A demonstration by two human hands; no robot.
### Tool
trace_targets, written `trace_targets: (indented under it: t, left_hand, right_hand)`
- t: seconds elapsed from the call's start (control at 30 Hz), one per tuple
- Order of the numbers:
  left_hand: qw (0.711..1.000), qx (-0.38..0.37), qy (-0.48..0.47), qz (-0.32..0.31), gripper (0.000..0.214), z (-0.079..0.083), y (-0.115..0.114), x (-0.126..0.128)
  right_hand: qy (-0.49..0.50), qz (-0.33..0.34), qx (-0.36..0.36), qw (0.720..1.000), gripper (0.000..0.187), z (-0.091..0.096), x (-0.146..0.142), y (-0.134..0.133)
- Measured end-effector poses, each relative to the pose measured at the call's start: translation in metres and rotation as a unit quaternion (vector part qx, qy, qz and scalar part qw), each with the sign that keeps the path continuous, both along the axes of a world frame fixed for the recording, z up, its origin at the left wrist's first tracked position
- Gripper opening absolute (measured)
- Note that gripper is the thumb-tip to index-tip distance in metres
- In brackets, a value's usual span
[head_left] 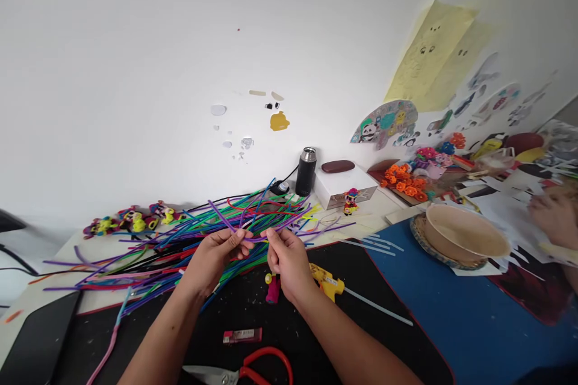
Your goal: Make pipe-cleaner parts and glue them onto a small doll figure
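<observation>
My left hand point(215, 252) and my right hand point(285, 257) are raised over a black mat point(271, 313), fingers pinched on the two ends of a purple pipe cleaner point(253, 238) stretched between them. Behind the hands lies a big heap of coloured pipe cleaners point(180, 240) spread across the table. Under my right hand rest a small pink and yellow craft figure point(272, 289) and a yellow glue gun point(327, 280) with a clear glue stick point(377, 307) sticking out to the right.
Red-handled scissors point(253, 367) and a small red box point(242, 335) lie near the front edge. A black flask point(306, 171), white box point(345, 186), woven basket point(465, 234) on a blue mat point(451, 313), orange flowers point(404, 180). Another person's hand point(553, 213) at far right.
</observation>
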State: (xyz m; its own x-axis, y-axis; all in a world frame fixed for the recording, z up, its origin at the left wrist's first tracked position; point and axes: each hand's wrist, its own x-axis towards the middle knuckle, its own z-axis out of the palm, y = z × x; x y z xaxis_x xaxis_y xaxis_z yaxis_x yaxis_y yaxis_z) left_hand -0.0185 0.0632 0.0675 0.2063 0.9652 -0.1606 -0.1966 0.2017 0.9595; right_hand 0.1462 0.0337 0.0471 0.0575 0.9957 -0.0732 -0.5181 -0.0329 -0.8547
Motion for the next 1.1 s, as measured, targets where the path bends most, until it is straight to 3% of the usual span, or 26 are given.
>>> trace_targets:
  t: [0.3,0.5,0.67,0.93,1.1]
  left_hand:
    - [0.975,0.061,0.153,-0.149,0.044,-0.004,0.0,0.003]
    - [0.977,0.092,0.167,-0.099,0.041,0.001,-0.002,0.004]
    - [0.987,0.066,0.127,-0.077,0.042,0.004,-0.002,0.002]
    - [0.994,0.04,0.09,-0.039,0.033,-0.001,-0.004,-0.001]
    - [0.997,0.029,0.066,-0.04,0.035,0.003,-0.007,0.0]
  right_hand:
    - [-0.037,0.024,0.009,0.999,0.051,-0.017,-0.001,-0.002]
    - [-0.08,0.075,0.003,0.994,0.054,-0.032,0.003,-0.01]
    - [-0.118,0.12,0.012,0.986,0.055,-0.037,0.002,-0.014]
    - [-0.214,0.146,0.038,0.965,0.054,-0.021,0.007,-0.023]
    - [-0.193,0.169,0.032,0.966,0.055,-0.014,0.006,-0.027]
